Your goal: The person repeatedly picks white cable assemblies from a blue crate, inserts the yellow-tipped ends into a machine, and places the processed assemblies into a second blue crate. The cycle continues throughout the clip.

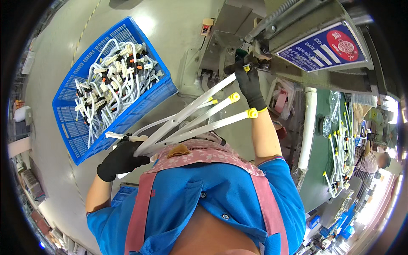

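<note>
A white tube frame (pixel 187 111) with yellow end caps stretches between my two gloved hands, its tubes fanning out from lower left to upper right. My left hand (pixel 122 161), in a black glove, is closed around the gathered end where the tubes meet. Pale plastic parts stick out just above that hand. My right hand (pixel 250 84), also in a black glove, is closed at the yellow-capped end of the uppermost tube, right beside the machine (pixel 265 49). Its fingertips are partly lost against the dark machine parts. Other yellow caps (pixel 251 113) hang free below it.
To the left, a blue plastic crate (pixel 163 87) holds a heap of white tube assemblies. A sign plate (pixel 325 46) juts out on the machine at upper right. Beyond it, a green table (pixel 316 187) carries more yellow-tipped tubes. Another person (pixel 372 161) is at the far right.
</note>
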A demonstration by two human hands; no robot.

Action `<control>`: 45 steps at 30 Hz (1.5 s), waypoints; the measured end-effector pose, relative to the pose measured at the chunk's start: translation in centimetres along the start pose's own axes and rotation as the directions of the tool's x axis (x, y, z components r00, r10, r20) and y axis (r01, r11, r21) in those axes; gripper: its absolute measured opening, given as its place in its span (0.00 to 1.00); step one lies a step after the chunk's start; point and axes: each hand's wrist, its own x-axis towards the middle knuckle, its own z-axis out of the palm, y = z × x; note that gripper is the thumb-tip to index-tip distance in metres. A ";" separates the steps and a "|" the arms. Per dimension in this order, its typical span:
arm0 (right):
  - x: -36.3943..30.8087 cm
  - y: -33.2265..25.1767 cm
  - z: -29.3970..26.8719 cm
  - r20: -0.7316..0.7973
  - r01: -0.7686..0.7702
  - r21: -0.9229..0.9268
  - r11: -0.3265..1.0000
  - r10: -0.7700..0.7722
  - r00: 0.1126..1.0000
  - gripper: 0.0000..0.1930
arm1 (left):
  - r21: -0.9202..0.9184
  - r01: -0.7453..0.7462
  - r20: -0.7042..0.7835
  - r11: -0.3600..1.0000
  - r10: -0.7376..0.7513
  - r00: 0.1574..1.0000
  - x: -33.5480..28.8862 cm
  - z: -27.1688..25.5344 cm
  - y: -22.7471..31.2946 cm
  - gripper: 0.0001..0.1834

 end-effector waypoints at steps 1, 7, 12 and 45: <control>0.1 0.5 0.2 -0.008 0.044 -0.057 0.997 -0.045 0.999 0.14 | -0.060 -0.016 0.030 0.998 0.018 0.999 0.2 0.2 -0.4 0.23; -1.2 2.3 2.0 -0.089 -0.093 -0.019 0.995 0.091 0.992 0.11 | -0.079 -0.144 -0.014 0.986 0.144 0.990 2.7 4.1 -3.9 0.21; -0.9 1.0 1.8 -0.020 -0.175 0.009 0.985 0.175 0.984 0.13 | -0.094 -0.284 -0.099 0.954 0.275 0.956 2.9 4.7 -4.8 0.18; -8.0 6.4 0.5 0.253 0.092 0.149 0.985 -0.128 0.959 0.17 | -0.412 0.029 -0.272 0.911 -0.154 0.950 1.0 16.8 3.3 0.31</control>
